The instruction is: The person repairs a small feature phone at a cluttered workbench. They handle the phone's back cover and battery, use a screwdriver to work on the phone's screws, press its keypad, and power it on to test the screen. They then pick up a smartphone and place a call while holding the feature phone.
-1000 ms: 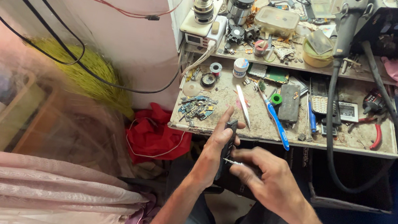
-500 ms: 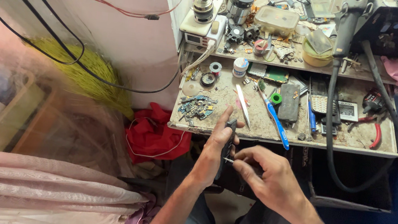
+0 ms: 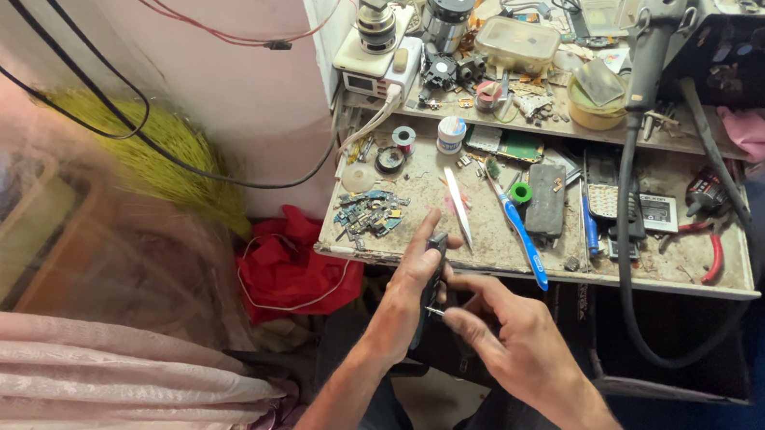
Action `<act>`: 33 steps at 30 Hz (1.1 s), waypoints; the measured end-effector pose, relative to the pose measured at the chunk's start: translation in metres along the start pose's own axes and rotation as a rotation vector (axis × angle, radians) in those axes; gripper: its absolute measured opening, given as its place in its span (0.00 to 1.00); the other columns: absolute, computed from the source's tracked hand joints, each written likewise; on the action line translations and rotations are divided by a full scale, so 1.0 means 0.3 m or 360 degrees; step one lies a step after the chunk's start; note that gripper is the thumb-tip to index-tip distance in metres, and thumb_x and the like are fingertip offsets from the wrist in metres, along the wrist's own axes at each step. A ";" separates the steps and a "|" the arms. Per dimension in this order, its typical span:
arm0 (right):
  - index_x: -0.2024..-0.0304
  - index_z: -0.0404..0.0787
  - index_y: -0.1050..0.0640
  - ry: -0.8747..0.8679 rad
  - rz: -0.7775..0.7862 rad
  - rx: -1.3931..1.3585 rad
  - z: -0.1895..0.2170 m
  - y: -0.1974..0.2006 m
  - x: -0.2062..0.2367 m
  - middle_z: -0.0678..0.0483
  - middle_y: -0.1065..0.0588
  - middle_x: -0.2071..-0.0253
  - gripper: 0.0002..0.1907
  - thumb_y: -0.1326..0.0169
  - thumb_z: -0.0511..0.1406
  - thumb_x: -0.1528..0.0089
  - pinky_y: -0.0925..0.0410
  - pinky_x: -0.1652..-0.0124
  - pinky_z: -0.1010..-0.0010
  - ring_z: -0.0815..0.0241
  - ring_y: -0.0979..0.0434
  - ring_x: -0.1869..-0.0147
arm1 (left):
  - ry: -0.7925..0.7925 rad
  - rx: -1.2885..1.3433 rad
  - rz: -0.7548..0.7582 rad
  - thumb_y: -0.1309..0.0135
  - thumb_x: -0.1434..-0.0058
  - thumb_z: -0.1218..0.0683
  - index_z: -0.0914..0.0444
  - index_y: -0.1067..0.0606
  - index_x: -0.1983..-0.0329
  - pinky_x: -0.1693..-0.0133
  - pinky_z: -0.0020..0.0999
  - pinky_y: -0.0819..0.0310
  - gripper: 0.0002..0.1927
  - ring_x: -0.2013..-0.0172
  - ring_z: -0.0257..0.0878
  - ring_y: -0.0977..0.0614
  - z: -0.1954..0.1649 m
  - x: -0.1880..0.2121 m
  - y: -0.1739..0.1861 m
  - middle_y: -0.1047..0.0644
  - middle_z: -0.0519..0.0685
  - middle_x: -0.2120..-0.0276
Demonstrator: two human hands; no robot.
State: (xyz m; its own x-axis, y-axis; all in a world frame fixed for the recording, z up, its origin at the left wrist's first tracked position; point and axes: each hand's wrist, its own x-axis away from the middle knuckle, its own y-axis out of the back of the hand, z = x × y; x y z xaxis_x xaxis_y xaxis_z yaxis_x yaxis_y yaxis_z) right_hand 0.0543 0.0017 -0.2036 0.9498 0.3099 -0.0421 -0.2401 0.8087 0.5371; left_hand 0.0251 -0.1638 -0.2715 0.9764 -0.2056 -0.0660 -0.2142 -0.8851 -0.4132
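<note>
My left hand [image 3: 410, 282] grips a thin dark phone [image 3: 430, 289] edge-on, just in front of the workbench's front edge [image 3: 531, 269]. My right hand [image 3: 514, 333] pinches a small thin metal tool [image 3: 435, 311] whose tip touches the phone's side. Both hands are over my lap, below the bench. On the bench beyond lie a blue toothbrush [image 3: 524, 237], a white flat blade [image 3: 458, 205] and a pile of small circuit parts [image 3: 369, 213].
The bench holds a dark phone [image 3: 546, 198], a calculator [image 3: 604, 201], solder reels [image 3: 397, 149], red pliers [image 3: 711, 248] and a thick black hose [image 3: 624, 264]. A cluttered shelf stands behind. A red cloth [image 3: 293, 267] lies on the floor left, next to plastic-covered furniture.
Both hands have stayed in place; the right hand's fingers have shifted slightly closer to the phone's side.
</note>
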 end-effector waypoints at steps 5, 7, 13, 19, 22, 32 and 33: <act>0.55 0.39 0.19 -0.0123 0.0092 -0.0090 -0.019 0.001 -0.004 0.54 0.17 0.72 0.11 0.40 0.37 0.38 0.25 0.66 0.73 0.68 0.17 0.68 | 0.0034 -0.0130 -0.0068 0.55 0.32 0.56 0.61 0.49 0.21 0.60 0.25 0.30 0.37 0.61 0.31 0.28 -0.006 -0.016 -0.003 0.29 0.49 0.41; 0.56 0.37 0.19 0.0026 0.0057 -0.0198 -0.038 0.020 -0.010 0.53 0.17 0.68 0.11 0.38 0.35 0.40 0.26 0.64 0.72 0.67 0.20 0.64 | 0.0061 -0.0016 -0.0126 0.54 0.34 0.59 0.61 0.48 0.21 0.60 0.25 0.28 0.37 0.62 0.32 0.27 -0.005 -0.018 -0.001 0.28 0.51 0.42; 0.55 0.34 0.22 0.0132 -0.0613 0.0506 -0.140 0.055 -0.143 0.45 0.21 0.61 0.11 0.39 0.32 0.39 0.29 0.59 0.61 0.51 0.21 0.59 | 0.0067 0.0661 -0.0275 0.53 0.37 0.65 0.67 0.42 0.27 0.58 0.35 0.20 0.33 0.58 0.39 0.20 -0.022 0.002 0.054 0.27 0.60 0.41; 0.54 0.34 0.23 0.0280 -0.0582 0.0989 -0.211 -0.029 -0.287 0.40 0.25 0.51 0.10 0.44 0.26 0.39 0.28 0.52 0.55 0.41 0.23 0.50 | 0.0044 0.0823 -0.0121 0.53 0.42 0.69 0.66 0.44 0.27 0.45 0.47 0.22 0.37 0.47 0.52 0.20 -0.058 0.031 0.062 0.30 0.64 0.37; 0.54 0.35 0.23 0.0422 -0.0622 0.1149 -0.195 -0.041 -0.293 0.40 0.25 0.48 0.13 0.45 0.24 0.41 0.29 0.50 0.55 0.40 0.24 0.47 | 0.0030 0.0884 -0.0107 0.55 0.50 0.70 0.65 0.44 0.27 0.42 0.52 0.24 0.42 0.44 0.56 0.22 -0.072 0.037 0.057 0.31 0.65 0.37; 0.47 0.37 0.24 -0.0247 -0.0064 -0.0902 -0.133 -0.124 -0.007 0.55 0.19 0.57 0.18 0.39 0.33 0.39 0.27 0.56 0.73 0.66 0.21 0.56 | -0.0151 0.0832 -0.0175 0.57 0.54 0.70 0.65 0.47 0.25 0.35 0.47 0.31 0.48 0.36 0.55 0.27 -0.088 0.040 0.003 0.33 0.65 0.35; 0.47 0.36 0.24 -0.0304 -0.0008 -0.1111 -0.146 -0.141 -0.002 0.54 0.20 0.58 0.18 0.40 0.33 0.39 0.28 0.59 0.73 0.67 0.22 0.59 | -0.0169 0.0777 -0.0162 0.56 0.53 0.70 0.65 0.47 0.24 0.34 0.45 0.31 0.47 0.35 0.54 0.27 -0.089 0.042 -0.006 0.33 0.65 0.35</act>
State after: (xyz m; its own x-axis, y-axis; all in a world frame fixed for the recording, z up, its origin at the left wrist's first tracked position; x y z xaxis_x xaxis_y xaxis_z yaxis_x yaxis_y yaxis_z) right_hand 0.0551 -0.0106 -0.2633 0.9544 0.2642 0.1392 -0.2471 0.9604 -0.1290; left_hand 0.0370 -0.1759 -0.2473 0.9945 -0.0623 -0.0848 -0.1052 -0.5950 -0.7968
